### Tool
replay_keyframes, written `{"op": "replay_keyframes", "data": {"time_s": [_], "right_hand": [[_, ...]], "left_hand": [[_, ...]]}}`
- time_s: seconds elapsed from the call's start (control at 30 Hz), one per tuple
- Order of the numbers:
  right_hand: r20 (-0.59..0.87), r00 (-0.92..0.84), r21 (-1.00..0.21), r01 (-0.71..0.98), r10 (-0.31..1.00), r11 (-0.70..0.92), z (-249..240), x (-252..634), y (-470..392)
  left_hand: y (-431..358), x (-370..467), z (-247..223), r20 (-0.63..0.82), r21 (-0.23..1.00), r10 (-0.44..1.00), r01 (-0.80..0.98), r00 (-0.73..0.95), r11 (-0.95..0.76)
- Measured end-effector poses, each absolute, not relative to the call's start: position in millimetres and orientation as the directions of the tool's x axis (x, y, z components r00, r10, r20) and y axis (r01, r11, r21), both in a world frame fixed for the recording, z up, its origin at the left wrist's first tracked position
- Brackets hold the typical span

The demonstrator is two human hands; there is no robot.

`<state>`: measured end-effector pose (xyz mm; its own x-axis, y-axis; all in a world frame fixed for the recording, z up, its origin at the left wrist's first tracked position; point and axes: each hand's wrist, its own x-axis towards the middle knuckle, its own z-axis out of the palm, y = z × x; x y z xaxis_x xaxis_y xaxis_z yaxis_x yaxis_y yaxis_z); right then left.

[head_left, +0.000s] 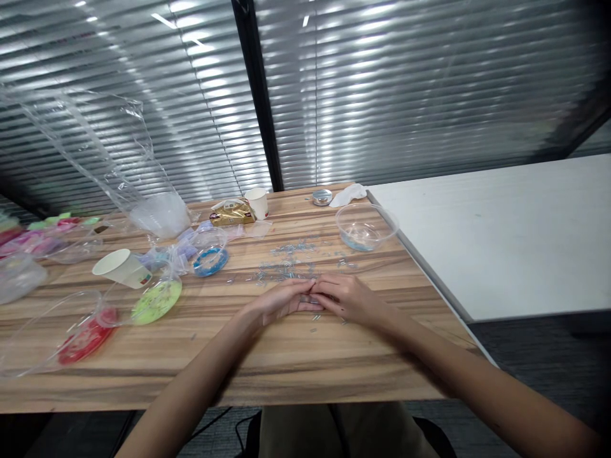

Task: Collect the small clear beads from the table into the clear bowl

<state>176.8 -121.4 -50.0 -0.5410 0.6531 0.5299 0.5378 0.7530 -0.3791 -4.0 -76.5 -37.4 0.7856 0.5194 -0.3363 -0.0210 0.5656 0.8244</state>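
Left hand [281,300] and right hand [344,298] lying low on the wooden table [286,356], fingertips meeting at the near edge of a scatter of small clear tube beads [286,267]. Fingers of both hands curled in and pinched together over something tiny at the meeting point; too small to tell whether a bead is actually held. Forearms resting on the table, likely to steady fine fingerwork.

Beads spread loose just beyond the hands, stretching toward the far right, within easy reach.

Containers:
- Clear plastic bowl [366,226], far right of the beads, with a thin bluish layer at the bottom, probably more beads.
- Blue-filled dish [210,261], left of the beads, inside clear wrapping.
- Yellow-green dish [156,299] and red dish [86,337], nearer and further left, each with small bits of its own colour.
- 2 paper cups: 1 tipped on its side [123,267] at left, 1 upright [258,202] at the far edge; contents not visible.
- Small round metal tin [322,196] at the far edge, closed.

Large crumpled clear plastic bag [109,159] standing at far left. White table [501,235] adjoining at right.
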Motion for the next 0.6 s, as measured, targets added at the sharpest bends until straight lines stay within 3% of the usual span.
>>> {"op": "replay_keyframes", "data": {"time_s": [0.6], "right_hand": [[0.513, -0.545, -0.401, 0.531, 0.664, 0.746, -51.8, 177.7, -120.3]], "left_hand": [[-77.7, -2.7, -38.2, -0.324, 0.851, 0.536, -0.007, 0.779, 0.525]]}}
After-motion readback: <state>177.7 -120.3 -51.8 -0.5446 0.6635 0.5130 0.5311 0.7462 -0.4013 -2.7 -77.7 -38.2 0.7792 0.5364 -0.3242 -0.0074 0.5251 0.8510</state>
